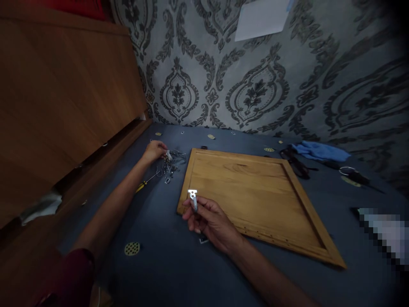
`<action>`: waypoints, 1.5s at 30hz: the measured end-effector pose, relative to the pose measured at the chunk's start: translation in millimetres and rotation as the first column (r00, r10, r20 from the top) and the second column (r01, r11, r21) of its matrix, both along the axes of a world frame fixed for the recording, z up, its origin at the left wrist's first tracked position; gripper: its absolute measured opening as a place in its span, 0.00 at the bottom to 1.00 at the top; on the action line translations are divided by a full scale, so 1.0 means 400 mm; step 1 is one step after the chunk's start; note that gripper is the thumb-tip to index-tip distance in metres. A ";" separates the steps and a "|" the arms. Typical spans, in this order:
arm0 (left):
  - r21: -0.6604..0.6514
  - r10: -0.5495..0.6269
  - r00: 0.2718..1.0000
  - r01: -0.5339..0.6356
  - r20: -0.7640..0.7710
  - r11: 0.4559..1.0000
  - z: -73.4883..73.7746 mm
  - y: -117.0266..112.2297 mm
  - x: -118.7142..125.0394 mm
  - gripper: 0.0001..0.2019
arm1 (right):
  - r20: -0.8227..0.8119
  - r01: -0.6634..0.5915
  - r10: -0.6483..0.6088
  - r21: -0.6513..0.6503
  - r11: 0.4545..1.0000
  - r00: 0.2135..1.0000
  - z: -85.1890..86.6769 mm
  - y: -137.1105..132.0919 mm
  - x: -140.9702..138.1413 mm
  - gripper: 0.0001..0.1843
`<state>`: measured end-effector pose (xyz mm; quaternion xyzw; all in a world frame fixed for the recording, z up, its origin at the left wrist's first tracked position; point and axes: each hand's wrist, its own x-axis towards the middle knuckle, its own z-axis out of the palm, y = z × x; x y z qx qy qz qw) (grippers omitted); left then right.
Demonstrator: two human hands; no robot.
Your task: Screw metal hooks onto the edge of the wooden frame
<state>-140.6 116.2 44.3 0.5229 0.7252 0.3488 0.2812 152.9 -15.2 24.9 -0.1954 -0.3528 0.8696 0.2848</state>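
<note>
My right hand [211, 219] pinches a small shiny metal hinge [192, 195] with a holed, T-shaped end, held up over the near left corner of a framed wooden panel [246, 192]. My left hand [155, 151] reaches to a loose heap of small metal hardware [169, 166], left of the panel. Its fingers are closed together, with a small pale metal piece [168, 155] at the tips; its exact kind is not clear. Close by, a screwdriver with a yellow handle [141, 186] points toward the heap. Along the panel's near edge run several small dark holes.
Everything lies on a dark blue cloth surface [153, 256]. A wooden cabinet [64, 98] borders the left, and a patterned wall stands behind. Sunglasses [295, 164], a blue cloth [321, 151] and a dark object with a ring [354, 175] lie at the right, near a blurred-out flat device [383, 234].
</note>
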 end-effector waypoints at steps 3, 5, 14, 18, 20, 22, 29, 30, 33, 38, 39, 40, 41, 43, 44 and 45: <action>-0.015 -0.025 0.993 0.027 0.116 1.000 0.017 -0.033 0.007 0.21 | 0.004 0.000 0.000 0.003 1.000 1.000 0.003 0.000 0.001 0.22; 0.002 -0.048 0.981 0.049 0.188 0.999 0.033 -0.059 0.015 0.19 | 0.011 0.001 -0.001 0.006 1.000 1.000 0.005 -0.001 0.002 0.21; 0.021 -0.164 0.885 0.172 0.437 0.985 0.071 -0.165 0.088 0.09 | 0.035 0.009 -0.010 0.021 1.000 0.999 0.005 0.000 0.004 0.21; -0.054 -0.178 0.850 0.235 0.496 0.971 0.054 -0.217 0.097 0.09 | 0.041 0.003 -0.004 0.022 1.000 0.999 0.008 0.001 0.005 0.21; -0.082 -0.177 0.837 0.254 0.517 0.964 0.044 -0.241 0.096 0.09 | 0.046 0.004 -0.005 0.020 1.000 0.999 0.008 0.001 0.005 0.21; -0.105 -0.173 0.828 0.268 0.534 0.958 0.035 -0.261 0.095 0.08 | 0.052 0.008 -0.010 0.020 1.000 0.999 0.008 0.001 0.006 0.22; -0.143 -0.160 0.820 0.281 0.549 0.949 0.016 -0.289 0.109 0.04 | 0.085 0.024 -0.027 0.027 0.999 0.996 0.009 0.000 0.003 0.21; -0.147 -0.161 0.825 0.282 0.542 0.948 0.016 -0.289 0.111 0.03 | 0.088 0.025 -0.028 0.028 0.999 0.996 0.010 0.000 0.003 0.21; -0.159 -0.176 0.848 0.290 0.501 0.944 0.015 -0.291 0.121 0.02 | 0.096 0.025 -0.028 0.032 0.999 0.995 0.011 -0.001 0.002 0.21; -0.188 -0.223 0.904 0.306 0.365 0.933 0.008 -0.309 0.145 0.06 | 0.096 0.021 -0.024 0.036 0.999 0.995 0.012 0.000 0.003 0.21; -0.188 -0.229 0.915 0.302 0.332 0.935 0.006 -0.313 0.150 0.07 | 0.095 0.020 -0.023 0.036 0.999 0.995 0.012 0.000 0.003 0.21; -0.186 -0.232 0.925 0.295 0.302 0.937 0.004 -0.317 0.155 0.08 | 0.094 0.019 -0.022 0.035 0.999 0.995 0.013 0.000 0.003 0.21; -0.182 -0.234 0.932 0.290 0.279 0.939 0.002 -0.320 0.159 0.07 | 0.093 0.019 -0.022 0.035 0.999 0.995 0.014 -0.001 0.003 0.21; -0.177 -0.236 0.937 0.286 0.259 0.942 0.001 -0.323 0.164 0.06 | 0.089 0.021 -0.025 0.036 0.999 0.996 0.015 -0.001 0.003 0.21; -0.178 -0.238 0.934 0.290 0.265 0.940 0.001 -0.324 0.165 0.06 | 0.087 0.025 -0.028 0.038 0.999 0.996 0.015 -0.002 0.003 0.21; -0.182 -0.241 0.929 0.298 0.282 0.937 0.003 -0.326 0.166 0.05 | 0.084 0.029 -0.033 0.041 0.999 0.996 0.014 -0.002 0.003 0.21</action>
